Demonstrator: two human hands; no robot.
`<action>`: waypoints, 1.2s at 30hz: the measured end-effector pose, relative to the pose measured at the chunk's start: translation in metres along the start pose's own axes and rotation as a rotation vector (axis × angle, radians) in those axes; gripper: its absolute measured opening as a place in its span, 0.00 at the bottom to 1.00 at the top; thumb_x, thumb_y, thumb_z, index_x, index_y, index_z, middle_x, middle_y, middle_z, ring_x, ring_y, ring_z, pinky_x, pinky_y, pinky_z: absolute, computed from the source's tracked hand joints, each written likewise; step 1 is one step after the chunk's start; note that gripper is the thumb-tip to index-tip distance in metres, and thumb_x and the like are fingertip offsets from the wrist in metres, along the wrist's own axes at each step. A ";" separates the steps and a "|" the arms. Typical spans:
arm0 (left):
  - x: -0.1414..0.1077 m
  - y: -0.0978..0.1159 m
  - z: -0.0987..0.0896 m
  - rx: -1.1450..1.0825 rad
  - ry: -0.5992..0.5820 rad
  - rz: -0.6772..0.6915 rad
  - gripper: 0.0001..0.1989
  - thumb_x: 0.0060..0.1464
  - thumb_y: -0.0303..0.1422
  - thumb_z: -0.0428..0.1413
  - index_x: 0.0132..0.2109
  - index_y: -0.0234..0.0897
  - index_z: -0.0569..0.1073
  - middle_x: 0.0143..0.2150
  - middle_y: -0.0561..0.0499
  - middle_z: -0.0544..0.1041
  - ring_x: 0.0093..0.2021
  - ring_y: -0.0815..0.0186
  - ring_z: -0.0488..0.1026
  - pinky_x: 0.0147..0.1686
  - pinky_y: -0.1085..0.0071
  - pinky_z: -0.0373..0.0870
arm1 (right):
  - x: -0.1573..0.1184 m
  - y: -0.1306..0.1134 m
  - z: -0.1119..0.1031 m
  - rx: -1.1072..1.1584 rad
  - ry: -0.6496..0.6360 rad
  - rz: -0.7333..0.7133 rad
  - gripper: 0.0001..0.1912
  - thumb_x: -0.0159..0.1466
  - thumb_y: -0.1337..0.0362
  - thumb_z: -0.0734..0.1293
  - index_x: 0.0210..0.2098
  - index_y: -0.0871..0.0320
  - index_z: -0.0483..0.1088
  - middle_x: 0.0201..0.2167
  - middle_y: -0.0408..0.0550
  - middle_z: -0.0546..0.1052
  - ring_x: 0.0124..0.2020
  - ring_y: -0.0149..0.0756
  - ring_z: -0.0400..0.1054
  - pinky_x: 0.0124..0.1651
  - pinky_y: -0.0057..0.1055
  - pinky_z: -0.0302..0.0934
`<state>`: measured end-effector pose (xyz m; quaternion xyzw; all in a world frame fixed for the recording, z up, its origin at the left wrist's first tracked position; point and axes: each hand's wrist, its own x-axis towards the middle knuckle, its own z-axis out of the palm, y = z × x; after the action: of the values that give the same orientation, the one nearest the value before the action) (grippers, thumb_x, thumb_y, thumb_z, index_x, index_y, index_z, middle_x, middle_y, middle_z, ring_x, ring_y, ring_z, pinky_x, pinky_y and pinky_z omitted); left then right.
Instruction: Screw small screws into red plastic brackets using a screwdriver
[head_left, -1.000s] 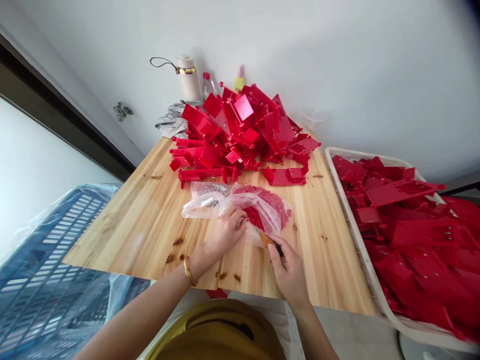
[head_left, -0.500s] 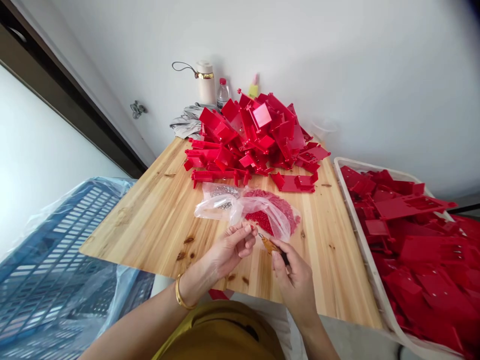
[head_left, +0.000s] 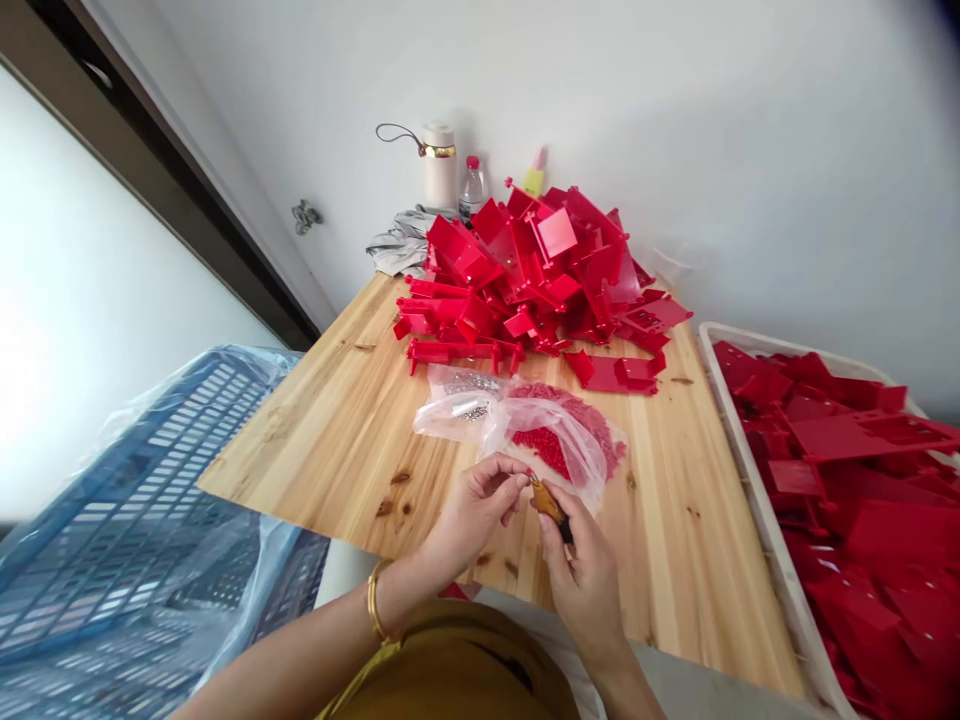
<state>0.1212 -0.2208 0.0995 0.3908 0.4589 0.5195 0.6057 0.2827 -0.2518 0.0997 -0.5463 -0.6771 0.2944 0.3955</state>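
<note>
The left hand (head_left: 476,505), fingertips together on a small red piece (head_left: 529,471), had closed in on the tool (head_left: 549,504), bringing piece and tip beside each other; contact was unclear. Red beads (head_left: 546,446) lay toward twelve o'clock. At four o'clock, the right hand (head_left: 589,565) clasped the tool's handle.

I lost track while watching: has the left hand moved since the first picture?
Yes. Judged against the dark knots in the tabletop, the left hand has drawn back from the plastic bag, toward the body.
</note>
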 end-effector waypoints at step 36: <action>0.057 0.021 -0.069 1.461 -0.051 0.271 0.15 0.60 0.19 0.49 0.49 0.32 0.75 0.47 0.39 0.79 0.45 0.55 0.79 0.44 0.63 0.77 | 0.061 -0.014 0.065 0.572 -0.021 0.217 0.20 0.71 0.52 0.63 0.58 0.54 0.67 0.56 0.54 0.77 0.53 0.43 0.76 0.59 0.48 0.70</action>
<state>0.0508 -0.1617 0.0923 0.7590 0.6212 0.1431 0.1326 0.2144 -0.1930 0.0907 -0.4789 -0.5081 0.5193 0.4927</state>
